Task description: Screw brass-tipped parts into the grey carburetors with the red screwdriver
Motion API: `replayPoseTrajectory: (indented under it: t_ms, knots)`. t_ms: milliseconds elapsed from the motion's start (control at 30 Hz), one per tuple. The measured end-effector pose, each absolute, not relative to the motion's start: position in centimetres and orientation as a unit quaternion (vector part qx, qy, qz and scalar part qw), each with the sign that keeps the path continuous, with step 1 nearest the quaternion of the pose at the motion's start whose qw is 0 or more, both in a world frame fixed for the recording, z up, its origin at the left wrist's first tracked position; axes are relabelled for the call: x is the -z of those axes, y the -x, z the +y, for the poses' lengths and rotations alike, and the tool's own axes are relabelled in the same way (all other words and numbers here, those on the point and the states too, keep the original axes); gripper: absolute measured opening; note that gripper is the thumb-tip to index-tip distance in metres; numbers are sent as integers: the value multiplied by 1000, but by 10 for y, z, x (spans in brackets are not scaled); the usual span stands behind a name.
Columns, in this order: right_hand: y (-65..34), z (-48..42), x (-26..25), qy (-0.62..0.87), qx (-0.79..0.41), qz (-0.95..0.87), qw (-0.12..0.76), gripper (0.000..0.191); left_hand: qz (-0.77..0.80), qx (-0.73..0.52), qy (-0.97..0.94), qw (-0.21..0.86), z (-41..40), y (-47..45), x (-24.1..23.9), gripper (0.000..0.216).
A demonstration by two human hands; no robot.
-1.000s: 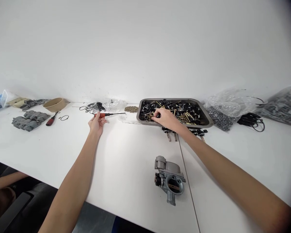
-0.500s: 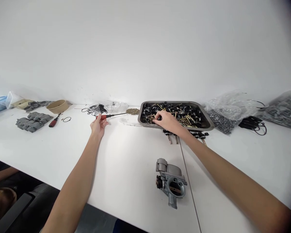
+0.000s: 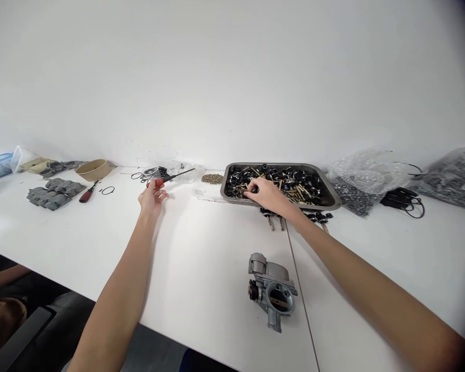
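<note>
My left hand (image 3: 151, 202) is raised over the left side of the table, its thumb and fingers closed on the red handle of a screwdriver (image 3: 177, 174). The blade points right and slightly upward. My right hand (image 3: 270, 196) reaches into a metal tray (image 3: 223, 187) full of black and brass-coloured parts. Its thumb and forefinger are pinched together at a small dark piece, mostly hidden by the fingers. Nearer to me, between my arms, a grey metal carburetor (image 3: 274, 289) lies on the white table with its round bore facing me.
Small brass pieces (image 3: 212, 179) lie in a heap left of the tray. Several black-capped parts (image 3: 270, 222) rest before it. Plastic bags of parts (image 3: 358, 199) stand right. Leftward are grey castings (image 3: 55, 194), another screwdriver (image 3: 87, 194) and a tan bowl (image 3: 93, 170).
My left hand has shifted slightly left, and the screwdriver's tip has swung upward, away from the brass heap. My right hand has stayed pinched in the tray.
</note>
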State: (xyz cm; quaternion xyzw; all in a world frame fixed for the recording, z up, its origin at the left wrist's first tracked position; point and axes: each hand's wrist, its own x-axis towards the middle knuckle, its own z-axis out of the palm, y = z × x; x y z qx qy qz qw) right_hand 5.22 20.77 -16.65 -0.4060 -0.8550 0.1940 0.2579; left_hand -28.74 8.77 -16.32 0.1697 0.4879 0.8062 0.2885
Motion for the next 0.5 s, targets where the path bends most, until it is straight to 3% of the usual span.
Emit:
replayPoseTrajectory:
  t_ms: [500]
  knots:
    - [-51,202,160,415,-198,-854,243,8,489,-842,-215,77,56,314,124,21]
